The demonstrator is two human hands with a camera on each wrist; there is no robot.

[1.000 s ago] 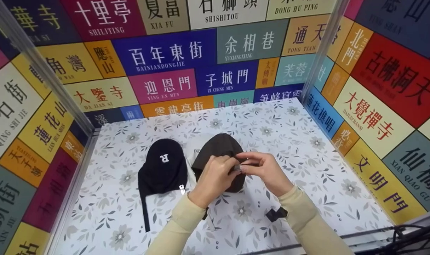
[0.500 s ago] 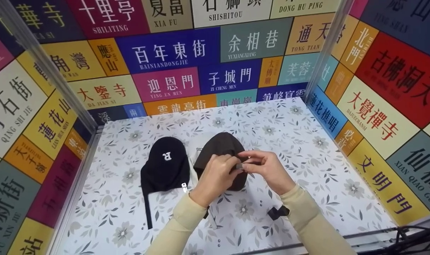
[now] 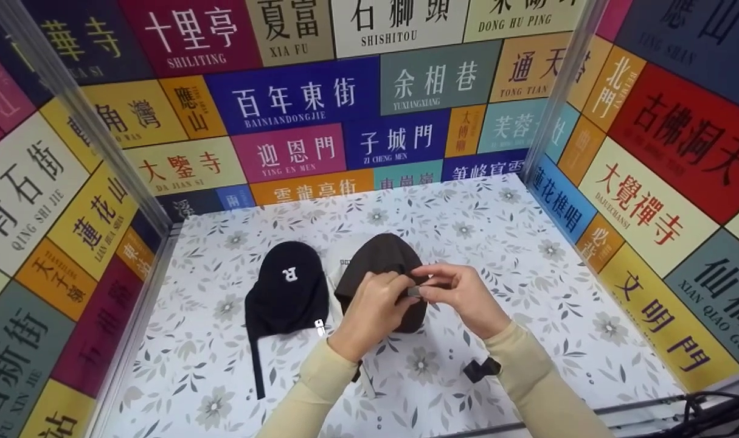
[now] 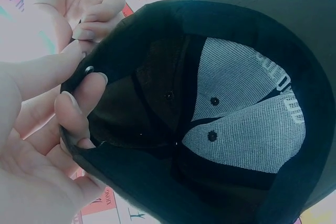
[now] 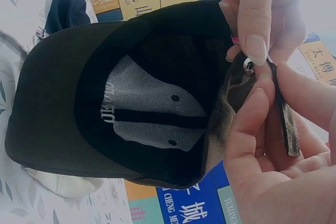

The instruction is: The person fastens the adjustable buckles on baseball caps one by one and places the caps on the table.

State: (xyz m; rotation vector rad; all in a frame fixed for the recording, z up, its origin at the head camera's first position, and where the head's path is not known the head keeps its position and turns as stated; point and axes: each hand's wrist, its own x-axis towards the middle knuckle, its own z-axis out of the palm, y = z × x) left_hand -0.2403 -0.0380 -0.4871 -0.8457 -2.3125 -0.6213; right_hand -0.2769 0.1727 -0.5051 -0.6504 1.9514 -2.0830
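A dark brown baseball cap (image 3: 378, 258) is held above the table, its hollow inside with white mesh panels (image 5: 152, 103) showing in both wrist views. My left hand (image 3: 372, 310) pinches the back edge of the cap beside a small metal ring (image 5: 249, 66). Close by on the right, my right hand (image 3: 463, 295) pinches the cap's back strap (image 5: 289, 129) between thumb and fingers; its free end hangs below the fingertips. Both hands' fingertips nearly meet at the strap. Exactly how the strap runs at the ring is partly hidden by fingers.
A black cap (image 3: 290, 289) with a white letter R lies left on the flower-patterned table (image 3: 223, 365), its strap stretched toward the front. A whitish cap (image 3: 343, 249) lies partly hidden behind the brown one. Sign-covered panels (image 3: 296, 91) enclose the back and sides.
The head view has shifted slightly. Both hands stay at the brown cap's strap with nearly the same grip; the other caps lie where they were.
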